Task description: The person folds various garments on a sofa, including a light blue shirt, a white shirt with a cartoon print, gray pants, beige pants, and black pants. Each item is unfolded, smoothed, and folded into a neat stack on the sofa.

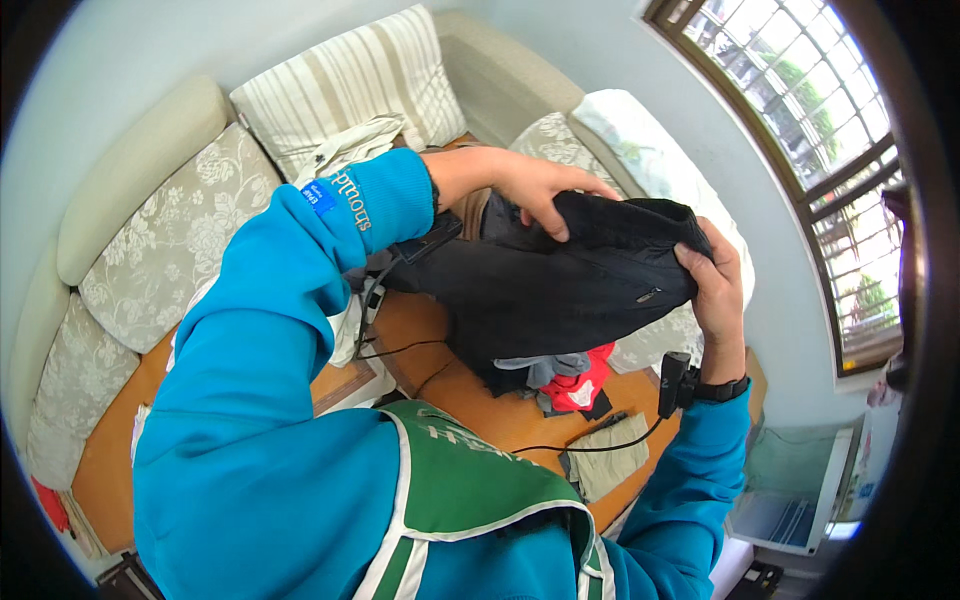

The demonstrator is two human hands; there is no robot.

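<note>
A pair of black trousers (525,292) with a small zip pocket is stretched out in front of me. My right hand (716,277) grips the waistband corner at the right, thumb on the near face and fingers behind. Along the upper edge, my left hand (551,191) holds the cloth, its thumb pressed on the near side and its other fingers over the far side. The trousers' lower part hangs to the left and down, where my left sleeve and a wrist-worn device (429,238) partly cover it.
Under the trousers lies a pile with a red garment (581,382) and grey cloth (555,367). Folded beige clothing (611,454) rests nearer me on the orange-brown seat mat (412,322). A striped cushion (352,79) leans at the sofa back. A cable (592,448) trails from my right wrist.
</note>
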